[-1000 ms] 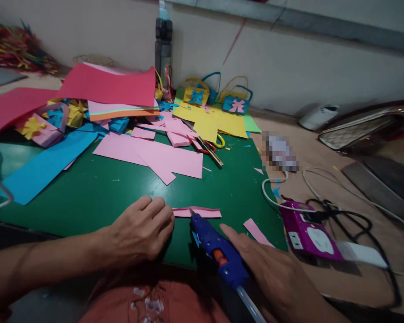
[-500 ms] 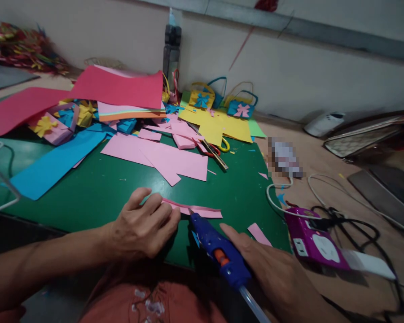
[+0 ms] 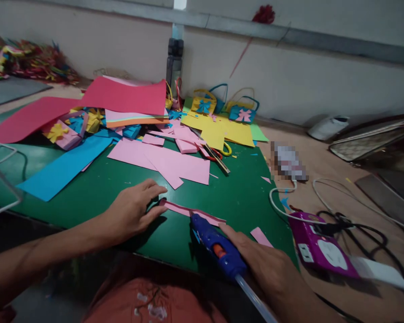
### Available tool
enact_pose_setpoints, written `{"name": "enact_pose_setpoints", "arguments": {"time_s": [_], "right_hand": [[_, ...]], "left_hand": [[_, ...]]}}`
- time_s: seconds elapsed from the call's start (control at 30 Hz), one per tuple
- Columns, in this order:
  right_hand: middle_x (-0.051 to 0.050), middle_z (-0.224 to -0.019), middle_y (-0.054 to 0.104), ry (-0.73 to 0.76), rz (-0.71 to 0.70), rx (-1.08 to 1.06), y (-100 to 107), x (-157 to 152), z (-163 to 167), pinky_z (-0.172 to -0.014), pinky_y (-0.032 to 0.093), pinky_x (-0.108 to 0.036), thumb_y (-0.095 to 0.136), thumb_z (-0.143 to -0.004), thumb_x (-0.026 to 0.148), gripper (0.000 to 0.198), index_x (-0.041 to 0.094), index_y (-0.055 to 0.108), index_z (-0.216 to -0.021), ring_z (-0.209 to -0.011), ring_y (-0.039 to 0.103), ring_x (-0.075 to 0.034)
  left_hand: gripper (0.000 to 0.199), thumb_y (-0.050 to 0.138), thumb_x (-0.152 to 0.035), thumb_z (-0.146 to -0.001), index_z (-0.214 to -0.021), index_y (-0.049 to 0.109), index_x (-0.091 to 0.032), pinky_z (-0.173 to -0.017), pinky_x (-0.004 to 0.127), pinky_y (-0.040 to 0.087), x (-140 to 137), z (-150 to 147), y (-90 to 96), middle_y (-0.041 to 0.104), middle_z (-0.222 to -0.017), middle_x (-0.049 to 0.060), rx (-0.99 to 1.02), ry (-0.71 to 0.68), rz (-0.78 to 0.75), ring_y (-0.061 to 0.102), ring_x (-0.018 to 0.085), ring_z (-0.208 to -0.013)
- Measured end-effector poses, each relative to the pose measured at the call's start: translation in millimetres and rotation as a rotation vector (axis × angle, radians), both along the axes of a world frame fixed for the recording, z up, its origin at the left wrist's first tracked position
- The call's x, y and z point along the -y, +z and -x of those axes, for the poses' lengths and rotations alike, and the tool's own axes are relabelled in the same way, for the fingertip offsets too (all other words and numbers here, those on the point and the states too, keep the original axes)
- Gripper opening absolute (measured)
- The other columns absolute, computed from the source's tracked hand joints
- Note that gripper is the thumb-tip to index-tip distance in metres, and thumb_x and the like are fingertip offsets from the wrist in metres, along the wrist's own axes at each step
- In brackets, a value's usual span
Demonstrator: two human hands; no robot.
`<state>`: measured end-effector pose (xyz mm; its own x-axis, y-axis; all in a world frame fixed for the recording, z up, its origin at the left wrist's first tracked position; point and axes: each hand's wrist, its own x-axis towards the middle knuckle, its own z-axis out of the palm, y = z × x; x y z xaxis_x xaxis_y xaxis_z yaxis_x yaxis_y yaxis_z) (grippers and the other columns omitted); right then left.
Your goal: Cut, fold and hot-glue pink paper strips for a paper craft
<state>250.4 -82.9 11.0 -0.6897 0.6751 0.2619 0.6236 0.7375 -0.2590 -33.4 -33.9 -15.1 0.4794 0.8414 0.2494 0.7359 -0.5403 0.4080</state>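
A narrow folded pink paper strip point(image 3: 180, 209) lies on the green board point(image 3: 235, 197). At its left end is my left hand point(image 3: 131, 208), thumb and fingers parted around the tip; the thumb seems to touch the paper. My right hand point(image 3: 265, 264) is around a blue hot glue gun point(image 3: 208, 237), whose nozzle meets the middle of the strip. A fingertip of that hand rests by the strip's right end. A clear glue stick point(image 3: 254, 298) sticks out of the gun's back. The grip and most right-hand fingers are hidden.
Pink sheets point(image 3: 161, 159), a blue sheet point(image 3: 67, 168) and red sheets point(image 3: 128, 96) lie beyond. A cutter knife point(image 3: 218, 160) sits beside scissors point(image 3: 226, 149). Small paper bags point(image 3: 204, 105) stand behind. On the right are a purple power strip point(image 3: 323, 246) and cables point(image 3: 353, 224).
My left hand has opened from its curled hold and moved left to the strip's end, uncovering more of it. The glue gun has stayed almost in place on the strip.
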Motion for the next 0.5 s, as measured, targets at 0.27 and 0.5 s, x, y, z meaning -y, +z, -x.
{"name": "enact_pose_setpoints", "arguments": {"time_s": [0.27, 0.5], "right_hand": [[-0.010, -0.120, 0.064, -0.010, 0.004, -0.004, 0, 0, 2, -0.077, 0.056, -0.031, 0.041, -0.085, 0.013, 0.063, 0.021, 0.021, -0.144, -0.099, 0.066, -0.019], [-0.010, -0.104, 0.069, -0.021, -0.021, 0.084, 10, 0, 12, -0.068, 0.056, -0.031, 0.040, -0.080, 0.010, 0.061, 0.016, 0.029, -0.139, -0.086, 0.068, -0.020]], "left_hand": [[0.023, 0.043, -0.021, -0.091, -0.080, 0.063, -0.016, -0.061, 0.022, 0.040, -20, 0, -5.8, 0.060, -0.076, 0.004, -0.058, -0.108, 0.076, 0.057, 0.014, -0.068], [0.023, 0.044, -0.018, -0.089, -0.076, 0.062, -0.015, -0.060, 0.022, 0.038, -26, -3, -4.6, 0.061, -0.073, 0.003, -0.069, -0.133, 0.084, 0.055, 0.013, -0.066]]}}
